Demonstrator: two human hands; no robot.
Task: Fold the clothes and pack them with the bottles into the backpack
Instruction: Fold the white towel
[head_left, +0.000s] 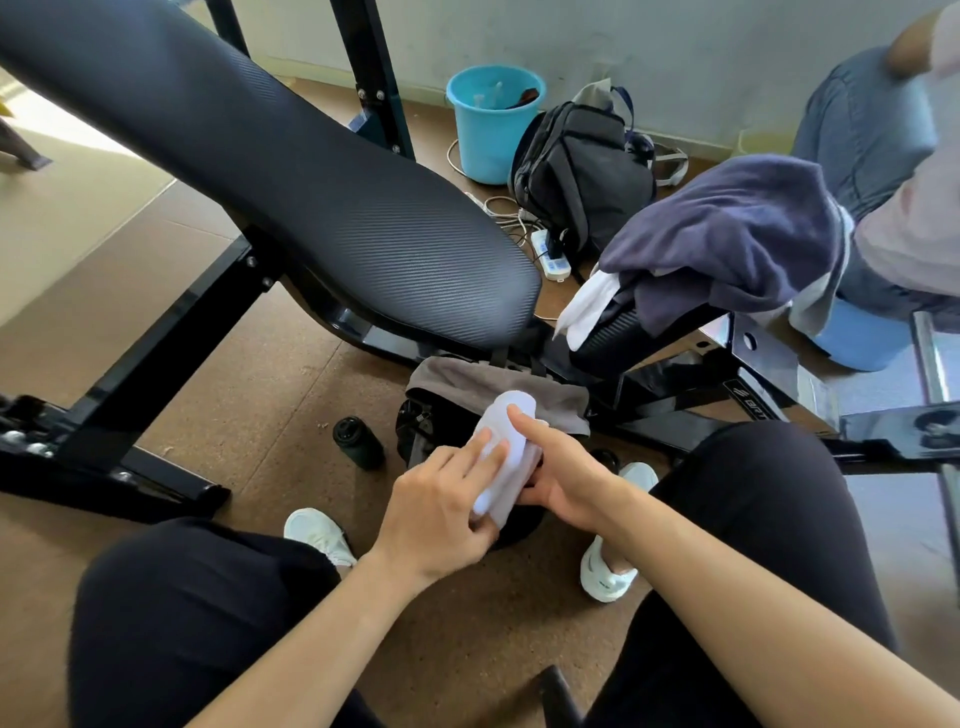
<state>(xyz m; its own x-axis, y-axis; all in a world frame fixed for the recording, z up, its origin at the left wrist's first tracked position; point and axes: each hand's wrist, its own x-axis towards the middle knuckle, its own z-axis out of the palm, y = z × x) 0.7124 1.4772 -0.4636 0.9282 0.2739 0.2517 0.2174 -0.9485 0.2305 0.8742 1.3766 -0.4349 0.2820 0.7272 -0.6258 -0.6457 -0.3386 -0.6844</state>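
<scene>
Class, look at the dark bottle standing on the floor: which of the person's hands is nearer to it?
Left. The left hand holds the white cloth just right of the bottle; the right hand is beyond the cloth, farther right.

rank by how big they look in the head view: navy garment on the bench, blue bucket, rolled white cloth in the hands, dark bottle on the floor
1. navy garment
2. blue bucket and rolled white cloth: look alike; the cloth is nearer and partly covered, so unranked
3. dark bottle
</scene>
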